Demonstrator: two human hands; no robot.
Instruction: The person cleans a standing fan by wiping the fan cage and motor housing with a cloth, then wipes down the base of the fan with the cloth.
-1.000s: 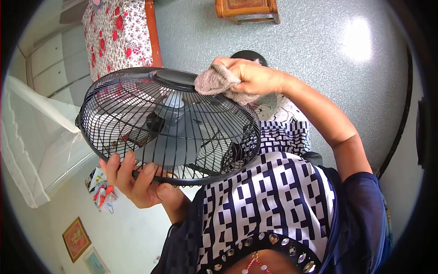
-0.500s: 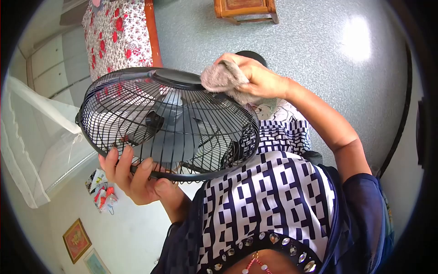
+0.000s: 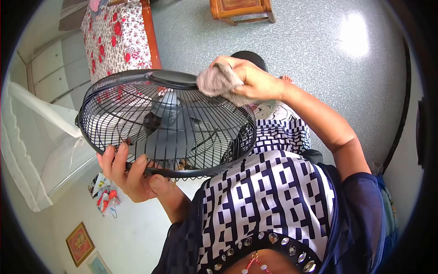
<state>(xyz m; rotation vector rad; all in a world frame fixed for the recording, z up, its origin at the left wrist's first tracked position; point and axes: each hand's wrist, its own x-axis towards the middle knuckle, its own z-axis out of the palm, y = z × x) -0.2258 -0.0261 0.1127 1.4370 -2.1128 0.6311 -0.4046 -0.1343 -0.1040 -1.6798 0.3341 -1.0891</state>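
Observation:
In front of my chest is an electric fan (image 3: 171, 137) with a black wire cage and grey blades inside. My left hand (image 3: 132, 176) grips the lower rim of the cage, fingers over the wires and thumb beneath. My right hand (image 3: 255, 80) is closed on a greyish-brown cloth (image 3: 216, 81). The cloth lies against the upper right of the cage, beside the smooth dark disc (image 3: 175, 78) at the cage's centre front. Part of the cloth is hidden in my fingers.
A round black base (image 3: 250, 58) stands on the speckled grey floor (image 3: 301, 41) behind my right hand. Farther off are a wooden stool (image 3: 240, 8) and a bed with a floral sheet (image 3: 118, 41). White mosquito netting (image 3: 50, 137) hangs at the left.
My right hand and the cloth have shifted slightly left along the cage. The fan has moved a little left and my left hand remains on its rim.

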